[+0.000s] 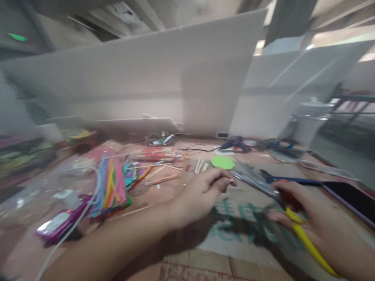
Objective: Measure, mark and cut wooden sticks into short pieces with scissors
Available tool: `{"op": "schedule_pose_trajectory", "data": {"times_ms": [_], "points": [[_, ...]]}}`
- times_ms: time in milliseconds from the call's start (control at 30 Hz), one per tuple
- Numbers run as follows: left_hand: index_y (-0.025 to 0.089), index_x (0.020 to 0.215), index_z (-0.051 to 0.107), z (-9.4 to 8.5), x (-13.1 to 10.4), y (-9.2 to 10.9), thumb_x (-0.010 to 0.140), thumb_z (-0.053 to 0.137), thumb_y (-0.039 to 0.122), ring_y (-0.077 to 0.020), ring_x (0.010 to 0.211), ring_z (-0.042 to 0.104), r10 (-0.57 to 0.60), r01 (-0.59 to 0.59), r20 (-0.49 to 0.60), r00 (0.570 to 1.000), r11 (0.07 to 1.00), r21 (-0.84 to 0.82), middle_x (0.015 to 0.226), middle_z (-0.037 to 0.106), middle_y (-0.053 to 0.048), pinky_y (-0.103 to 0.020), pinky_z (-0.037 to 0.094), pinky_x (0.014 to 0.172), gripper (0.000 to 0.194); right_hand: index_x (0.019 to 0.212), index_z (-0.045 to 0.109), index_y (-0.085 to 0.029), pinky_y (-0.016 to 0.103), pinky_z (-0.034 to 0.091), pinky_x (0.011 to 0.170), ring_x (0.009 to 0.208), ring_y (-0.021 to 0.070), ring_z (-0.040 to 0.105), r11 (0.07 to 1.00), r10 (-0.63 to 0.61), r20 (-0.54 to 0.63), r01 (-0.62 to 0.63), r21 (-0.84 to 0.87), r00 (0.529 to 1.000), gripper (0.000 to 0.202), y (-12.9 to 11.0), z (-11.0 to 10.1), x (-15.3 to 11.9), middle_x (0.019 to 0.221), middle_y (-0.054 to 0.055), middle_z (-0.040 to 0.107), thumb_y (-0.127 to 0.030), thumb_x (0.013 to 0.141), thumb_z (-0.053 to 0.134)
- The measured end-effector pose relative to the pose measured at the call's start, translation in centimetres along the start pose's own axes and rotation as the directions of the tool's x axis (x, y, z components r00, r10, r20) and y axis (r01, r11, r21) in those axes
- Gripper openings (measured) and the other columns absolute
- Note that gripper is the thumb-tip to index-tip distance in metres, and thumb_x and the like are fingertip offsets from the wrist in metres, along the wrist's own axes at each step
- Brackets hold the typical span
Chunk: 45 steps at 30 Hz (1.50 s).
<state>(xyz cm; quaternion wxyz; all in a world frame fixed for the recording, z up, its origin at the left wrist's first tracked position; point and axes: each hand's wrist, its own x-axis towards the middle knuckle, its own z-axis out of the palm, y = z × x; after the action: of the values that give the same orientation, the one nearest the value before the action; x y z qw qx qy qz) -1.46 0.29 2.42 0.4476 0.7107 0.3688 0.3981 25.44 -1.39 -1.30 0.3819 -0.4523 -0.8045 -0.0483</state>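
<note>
My left hand (203, 191) hovers over the cardboard with its fingers curled into a pinch. A small pale bit (232, 182) shows at the fingertips, too blurred to name. My right hand (319, 222) is closed around a tool with a yellow-and-red handle (310, 246). Its working end is smeared by motion; a long silvery shape (254, 184) runs away from it toward the left. Just beyond my left hand lies a light green paper shape (222, 162). Below both hands is a cardboard sheet (225, 244) with green printing.
Coloured strips (113, 181), wooden sticks (155, 153) and a purple device (63, 222) with a white cable lie left. A blue glue gun (236, 144) is behind. A blue-handled tool (299, 180) and a phone (351, 201) lie right. White panels (146, 74) stand behind.
</note>
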Motion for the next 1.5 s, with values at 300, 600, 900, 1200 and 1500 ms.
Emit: {"op": "schedule_pose_trajectory", "data": {"times_ms": [300,600,900,1200,1500], "points": [[0.019,0.096,0.065,0.5,-0.8,-0.6,0.094,0.047,0.019,-0.0146,0.088,0.056,0.003,-0.003,0.023,1.0,1.0,-0.003,0.093,0.064,-0.001,-0.025,0.045,0.079,0.017,0.109,0.059,-0.023,0.036,0.054,0.069,0.079,0.0238,0.064,0.998,0.048,0.176,-0.052,0.02,0.983,0.037,-1.8,0.4,-0.2,0.094,0.006,0.064,-0.055,0.091,0.063],[0.019,0.076,0.059,0.6,-0.8,0.5,0.085,0.047,0.011,-0.0156,0.086,0.062,0.045,-0.046,0.026,0.999,0.997,0.054,0.093,0.069,-0.002,-0.025,0.05,0.078,0.017,0.112,0.059,-0.022,0.034,0.053,0.067,0.076,0.022,0.063,1.0,-0.01,0.164,0.009,0.007,0.986,0.04,-2.1,0.2,-0.1,0.092,0.006,0.063,-0.057,0.092,0.061],[0.017,0.097,0.068,0.5,-1.1,-0.1,0.09,0.05,0.015,-0.018,0.093,0.065,0.016,-0.021,0.039,0.999,0.993,0.117,0.102,0.071,-0.005,-0.027,0.052,0.082,0.019,0.107,0.063,-0.02,0.034,0.052,0.064,0.073,0.0222,0.061,0.999,-0.015,0.177,0.009,0.034,0.984,0.045,-2.3,0.2,0.0,0.088,0.006,0.063,-0.062,0.09,0.06],[0.021,0.104,0.07,0.4,-1.0,-0.3,0.091,0.048,0.012,-0.0184,0.101,0.066,0.06,-0.064,0.065,0.996,0.995,0.072,0.105,0.074,-0.003,-0.029,0.051,0.091,0.027,0.11,0.063,-0.018,0.035,0.052,0.067,0.075,0.0228,0.061,0.998,-0.062,0.172,0.059,0.02,0.983,0.049,-2.5,-0.2,0.0,0.089,0.007,0.062,-0.063,0.092,0.056],[0.019,0.097,0.067,0.2,-1.3,-0.5,0.093,0.047,0.015,-0.0145,0.085,0.065,0.077,-0.083,0.09,0.993,0.994,0.074,0.093,0.071,-0.001,-0.024,0.052,0.077,0.021,0.107,0.062,-0.017,0.033,0.05,0.06,0.069,0.0217,0.06,0.996,-0.087,0.154,0.089,-0.007,0.984,0.056,-2.4,0.1,0.0,0.084,0.007,0.06,-0.07,0.092,0.048]]}}
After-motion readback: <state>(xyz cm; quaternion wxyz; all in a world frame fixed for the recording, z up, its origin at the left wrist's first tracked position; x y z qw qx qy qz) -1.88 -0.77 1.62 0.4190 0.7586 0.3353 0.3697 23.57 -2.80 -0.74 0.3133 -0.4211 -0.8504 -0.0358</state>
